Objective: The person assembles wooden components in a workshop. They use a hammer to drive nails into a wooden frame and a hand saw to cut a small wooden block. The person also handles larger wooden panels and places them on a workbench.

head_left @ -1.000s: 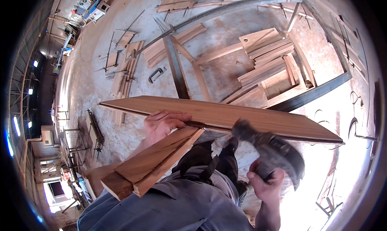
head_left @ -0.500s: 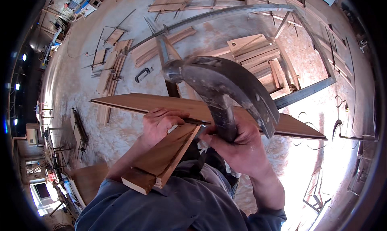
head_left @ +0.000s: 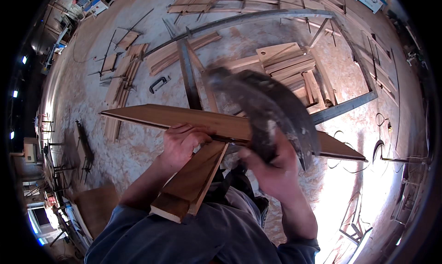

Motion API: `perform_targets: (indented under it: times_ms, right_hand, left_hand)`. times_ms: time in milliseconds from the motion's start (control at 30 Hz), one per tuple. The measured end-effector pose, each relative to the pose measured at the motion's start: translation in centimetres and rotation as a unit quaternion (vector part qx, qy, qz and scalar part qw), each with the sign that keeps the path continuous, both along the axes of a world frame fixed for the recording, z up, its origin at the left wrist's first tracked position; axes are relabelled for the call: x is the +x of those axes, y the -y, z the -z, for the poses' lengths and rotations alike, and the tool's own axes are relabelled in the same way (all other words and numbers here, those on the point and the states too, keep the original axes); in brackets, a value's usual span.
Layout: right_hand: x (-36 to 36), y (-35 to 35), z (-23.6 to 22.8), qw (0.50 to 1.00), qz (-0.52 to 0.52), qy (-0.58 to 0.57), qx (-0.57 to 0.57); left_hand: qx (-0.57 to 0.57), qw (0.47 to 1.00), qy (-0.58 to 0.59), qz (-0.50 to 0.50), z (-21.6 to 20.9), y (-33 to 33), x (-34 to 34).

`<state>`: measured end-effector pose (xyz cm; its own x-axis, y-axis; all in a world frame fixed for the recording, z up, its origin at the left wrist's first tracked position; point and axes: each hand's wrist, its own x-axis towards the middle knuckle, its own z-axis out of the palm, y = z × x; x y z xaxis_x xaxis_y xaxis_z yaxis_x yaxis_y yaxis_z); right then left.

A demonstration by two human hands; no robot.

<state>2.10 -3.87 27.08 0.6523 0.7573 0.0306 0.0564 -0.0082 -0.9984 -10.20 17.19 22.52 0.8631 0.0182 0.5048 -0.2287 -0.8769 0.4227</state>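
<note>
My right hand (head_left: 275, 168) is closed around the handle of a claw hammer (head_left: 276, 98). The dark metal head is raised close to the camera and smeared by motion. A long brown wooden board (head_left: 170, 114) lies crosswise in front of me, with a groove along its near edge. A shorter wooden board (head_left: 197, 175) meets that edge near the middle and slopes toward my body. My left hand (head_left: 183, 143) is closed at this joint, its bent fingers gripping the long board's near edge. A thin dark piece beside its fingertips is too small to name.
Beyond the boards, a metal frame (head_left: 345, 108) rests on the floor, with stacked wooden pieces (head_left: 290, 63) inside it. A C-clamp (head_left: 159, 84) and more planks (head_left: 124, 91) lie to the left. Cables (head_left: 378, 149) lie on the right.
My right hand and the hammer have shifted; the hammer is now blurred and its head sits slightly lower and farther right. The short board's near end has swung a little right.
</note>
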Motion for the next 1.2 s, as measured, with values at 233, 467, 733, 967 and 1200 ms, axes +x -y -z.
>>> perform_targets:
  times_ms: [233,467,733,967,1200]
  right_hand:
    - [1.1,3.6,0.2,0.99,0.043,-0.108,0.08]
    - [-0.9,2.2,3.0,0.961,0.077,-0.229,0.137]
    - [0.0,1.3,2.6,0.955,-0.009,-0.269,0.125]
    - [-1.2,0.8,1.5,0.93,-0.003,-0.344,0.133]
    - [-3.6,0.8,1.8,0.929,0.042,-0.344,0.13]
  left_hand:
    - [0.016,0.999,-0.034,-0.011,0.9,-0.8,0.3]
    - [0.02,0.999,-0.04,-0.011,-0.5,-0.2,1.2]
    - [0.096,0.995,-0.018,0.001,-2.4,0.4,2.7]
    - [-0.026,0.992,-0.12,-0.002,-0.9,-0.5,1.1]
    - [0.002,0.998,-0.053,0.039,0.3,-1.3,0.7]
